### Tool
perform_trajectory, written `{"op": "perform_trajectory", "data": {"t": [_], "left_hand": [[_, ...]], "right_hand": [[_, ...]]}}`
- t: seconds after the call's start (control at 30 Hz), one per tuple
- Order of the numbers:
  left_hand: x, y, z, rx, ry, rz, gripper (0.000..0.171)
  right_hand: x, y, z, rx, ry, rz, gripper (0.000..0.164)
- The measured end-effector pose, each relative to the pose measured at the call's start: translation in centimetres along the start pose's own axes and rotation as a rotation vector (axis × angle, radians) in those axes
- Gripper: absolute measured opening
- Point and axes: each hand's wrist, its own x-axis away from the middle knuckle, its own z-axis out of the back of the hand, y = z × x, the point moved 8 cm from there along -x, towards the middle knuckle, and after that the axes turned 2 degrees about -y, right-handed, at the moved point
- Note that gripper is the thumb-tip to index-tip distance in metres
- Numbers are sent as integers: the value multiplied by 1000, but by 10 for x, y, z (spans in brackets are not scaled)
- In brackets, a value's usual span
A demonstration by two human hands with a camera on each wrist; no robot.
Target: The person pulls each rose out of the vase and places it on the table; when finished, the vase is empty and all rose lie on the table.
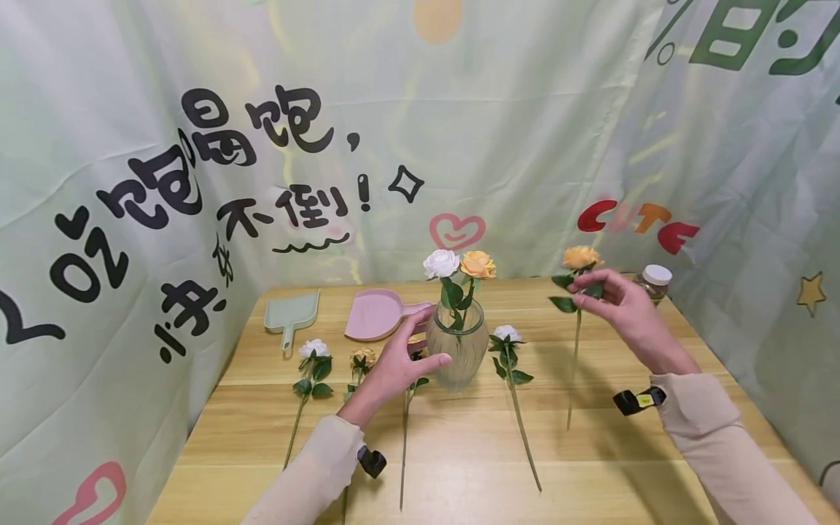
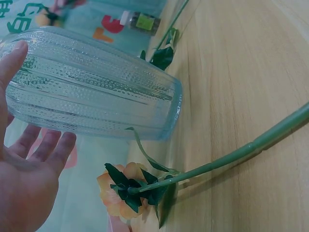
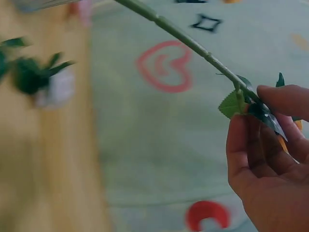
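A clear ribbed glass vase (image 1: 457, 357) stands upright on the table, holding a white rose (image 1: 441, 264) and an orange rose (image 1: 477, 265). My left hand (image 1: 402, 357) grips its left side; the thumb lies across the glass in the left wrist view. At the right, my right hand (image 1: 617, 299) pinches another orange rose (image 1: 581, 256) by its stem just under the bloom. That stem (image 3: 193, 46) hangs down above the table. Nearest the left hand lies an orange rose (image 2: 120, 191), partly hidden by the arm in the head view.
A white rose (image 1: 507, 334) lies right of the vase, another white rose (image 1: 315, 348) at the left. Behind are a green dustpan (image 1: 292, 311), a pink dustpan (image 1: 372, 315) and a white-lidded jar (image 1: 656, 277). Printed cloth (image 1: 525, 146) hangs behind the table (image 1: 472, 452).
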Motion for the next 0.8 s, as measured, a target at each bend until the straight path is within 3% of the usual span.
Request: {"op": "perform_trajectory", "data": {"t": [0.2,0.43,0.57,0.8], "left_hand": [[1,1,0,5,0,-7,87],[1,1,0,9,-1,-3,85],[1,1,0,10,1,0,85],[0,1,0,1,3,5,86]], "right_hand": [[11,54,-17,115,-124,-107,39],[19,109,-26,195,-145,-225,39],[22,125,-33,201,-150,-234,36],[23,137,-40,302,-131,-198,31]]}}
